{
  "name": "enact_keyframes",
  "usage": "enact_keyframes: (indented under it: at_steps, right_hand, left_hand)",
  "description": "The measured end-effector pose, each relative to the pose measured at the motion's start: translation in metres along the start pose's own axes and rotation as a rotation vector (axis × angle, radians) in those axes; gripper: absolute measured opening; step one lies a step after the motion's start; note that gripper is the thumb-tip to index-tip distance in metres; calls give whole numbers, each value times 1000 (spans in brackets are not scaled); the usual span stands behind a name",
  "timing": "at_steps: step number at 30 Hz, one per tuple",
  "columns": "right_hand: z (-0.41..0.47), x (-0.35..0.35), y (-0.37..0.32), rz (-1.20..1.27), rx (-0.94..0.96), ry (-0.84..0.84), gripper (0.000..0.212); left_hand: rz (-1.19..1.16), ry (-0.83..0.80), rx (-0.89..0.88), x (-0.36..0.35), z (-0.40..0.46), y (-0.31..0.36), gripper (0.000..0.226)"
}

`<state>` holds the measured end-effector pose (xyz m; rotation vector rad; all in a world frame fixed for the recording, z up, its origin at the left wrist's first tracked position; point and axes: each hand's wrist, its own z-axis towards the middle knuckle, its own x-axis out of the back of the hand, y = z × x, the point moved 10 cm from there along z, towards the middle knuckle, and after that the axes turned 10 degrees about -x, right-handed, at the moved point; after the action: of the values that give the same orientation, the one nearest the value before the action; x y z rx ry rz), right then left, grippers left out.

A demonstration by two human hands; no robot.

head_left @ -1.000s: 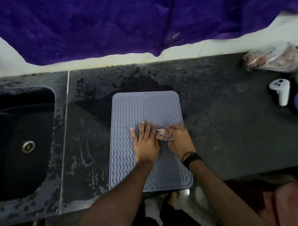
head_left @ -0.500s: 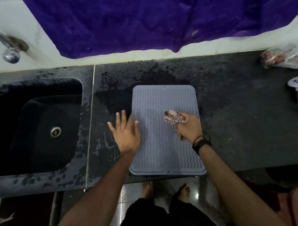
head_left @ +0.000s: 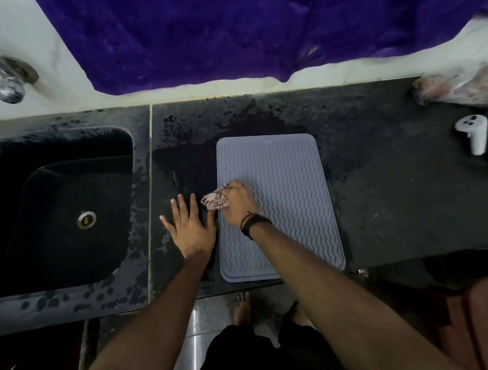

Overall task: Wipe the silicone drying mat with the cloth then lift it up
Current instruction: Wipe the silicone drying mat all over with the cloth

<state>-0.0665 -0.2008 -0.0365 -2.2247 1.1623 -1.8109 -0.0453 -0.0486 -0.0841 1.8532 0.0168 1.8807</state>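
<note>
A grey silicone drying mat (head_left: pixel 290 192) with wavy ridges lies flat on the dark wet counter (head_left: pixel 390 196). My right hand (head_left: pixel 238 202) is closed around a small patterned cloth (head_left: pixel 214 201) and presses it at the mat's left edge, about halfway down. My left hand (head_left: pixel 189 228) rests flat on the counter just left of the mat, fingers spread, its thumb side beside the mat's edge. A black band sits on my right wrist.
A black sink (head_left: pixel 62 210) lies to the left, with a chrome tap (head_left: pixel 8 82) above it. A purple cloth (head_left: pixel 230 30) hangs on the wall behind. At the far right sit a white controller (head_left: pixel 474 133) and a plastic bag (head_left: pixel 459 88). The counter's front edge runs just below the mat.
My right hand has swept the cloth leftward across the mat to its left edge. My left hand came off the mat onto the counter beside it.
</note>
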Motion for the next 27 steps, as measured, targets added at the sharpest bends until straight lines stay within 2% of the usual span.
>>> enact_keyframes:
  at_steps: [2,4,8,10,12,16,22,24,27]
  right_hand:
    - [-12,-2,12,50,6,-52,30]
    - [-26,5,34,87,-32,-30,31]
    - [-41,52,91,94,-169,261,40]
    - [-42,71,115,68,-246,327,43]
    - [-44,70,130,21,-271,271,46]
    - [-83,45,129,-83,-204,117,53]
    - [-157,19,125,-90,-175,53,57]
    - [-142,30,123,-85,-170,66,51]
    - [-84,64,105,-45,-154,217,45]
  left_hand:
    - [-10,10,-7,1,0,1,68]
    - [-23,26,-22,3,-1,4,65]
    - [-21,13,-93,1,-2,15,68]
    - [-22,7,-108,2,-2,17,69]
    - [-43,5,-92,3,-2,17,69]
    - [-60,-9,-75,2,-3,16,69]
    - [-74,-21,-73,-2,-4,13,68]
    - [-70,-23,-79,-2,-3,14,68]
    - [-62,-33,-79,-3,-4,14,73]
